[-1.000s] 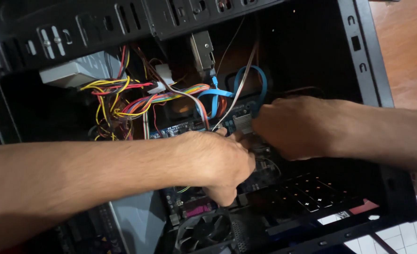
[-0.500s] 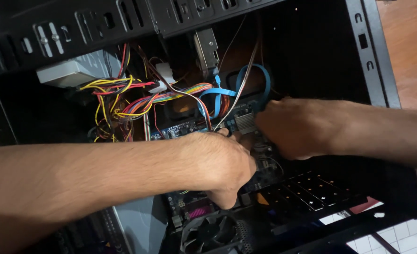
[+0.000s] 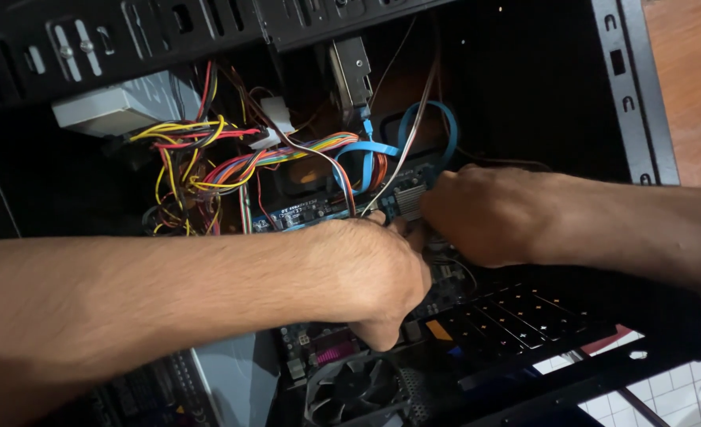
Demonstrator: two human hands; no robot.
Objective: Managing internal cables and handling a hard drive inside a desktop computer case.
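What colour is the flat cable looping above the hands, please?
The flat cable is light blue, shown best in the head view.

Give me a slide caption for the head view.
Both hands, left hand and right hand, reach among cables inside an open computer case.

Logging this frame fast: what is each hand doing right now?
Left hand: curled over the motherboard, grip hidden, cannot tell.
Right hand: fingers at the small heatsink, grip cannot be told.

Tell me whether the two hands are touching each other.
Cannot tell. In the head view the left hand and right hand nearly meet beside the small heatsink, fingertips hidden.
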